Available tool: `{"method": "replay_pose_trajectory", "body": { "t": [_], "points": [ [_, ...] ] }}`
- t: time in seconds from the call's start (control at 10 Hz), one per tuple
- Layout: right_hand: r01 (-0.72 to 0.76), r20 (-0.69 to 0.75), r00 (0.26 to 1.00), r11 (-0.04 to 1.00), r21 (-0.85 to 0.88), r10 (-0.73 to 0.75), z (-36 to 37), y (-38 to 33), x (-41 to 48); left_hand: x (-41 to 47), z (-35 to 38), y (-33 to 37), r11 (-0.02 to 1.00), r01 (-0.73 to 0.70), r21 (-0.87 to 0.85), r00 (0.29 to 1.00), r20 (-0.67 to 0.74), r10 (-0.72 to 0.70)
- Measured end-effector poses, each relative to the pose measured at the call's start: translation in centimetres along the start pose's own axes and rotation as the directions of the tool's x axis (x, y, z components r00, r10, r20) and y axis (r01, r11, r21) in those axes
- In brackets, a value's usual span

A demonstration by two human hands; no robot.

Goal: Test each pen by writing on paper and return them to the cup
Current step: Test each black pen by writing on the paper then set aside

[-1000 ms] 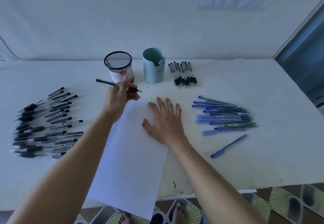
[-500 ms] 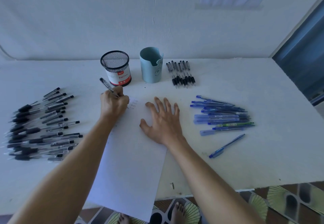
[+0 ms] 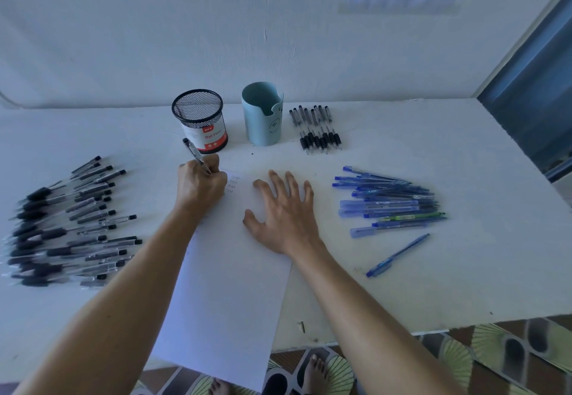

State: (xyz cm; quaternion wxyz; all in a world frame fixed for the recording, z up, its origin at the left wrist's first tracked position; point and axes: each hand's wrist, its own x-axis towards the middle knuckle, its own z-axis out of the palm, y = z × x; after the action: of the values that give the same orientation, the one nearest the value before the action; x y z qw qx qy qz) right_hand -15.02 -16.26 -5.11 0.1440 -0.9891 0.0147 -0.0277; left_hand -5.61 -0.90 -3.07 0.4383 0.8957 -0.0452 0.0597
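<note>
Your left hand (image 3: 201, 185) grips a pen (image 3: 195, 155), its tip on the paper (image 3: 229, 286) at 12 o'clock. Your right hand (image 3: 283, 212) lies flat, fingers spread, on the paper. The cup (image 3: 200, 120) stands beyond.

Paper (image 3: 229, 286) on table (image 3: 464, 271), two cups (image 3: 201, 122) behind, pen piles (image 3: 71, 224) either side.

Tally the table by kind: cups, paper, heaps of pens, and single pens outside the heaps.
Cups: 2, black mesh cup and light blue cup
Paper: 1
Pen heaps: 3, left black heap, back black row, right blue heap
Single pens: 2, black pen in left hand, lone blue pen
Total: 8
</note>
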Motion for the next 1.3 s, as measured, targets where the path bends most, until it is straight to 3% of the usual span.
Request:
{"method": "replay_pose_trajectory", "body": {
  "t": [1.2, 1.3],
  "points": [
    [-0.006, 0.008, 1.0, 1.0, 0.001, 0.006, -0.1, -0.1, 0.0, -0.6, 0.2, 0.6, 0.994, -0.113, 0.01, 0.993, 0.037, 0.113],
    [-0.003, 0.013, 1.0, 1.0, 0.002, 0.003, -0.1, -0.1, 0.0, -0.2, 0.0, 0.3, 0.999, -0.02, -0.05, 1.0, -0.023, 0.019]
  ]
}}
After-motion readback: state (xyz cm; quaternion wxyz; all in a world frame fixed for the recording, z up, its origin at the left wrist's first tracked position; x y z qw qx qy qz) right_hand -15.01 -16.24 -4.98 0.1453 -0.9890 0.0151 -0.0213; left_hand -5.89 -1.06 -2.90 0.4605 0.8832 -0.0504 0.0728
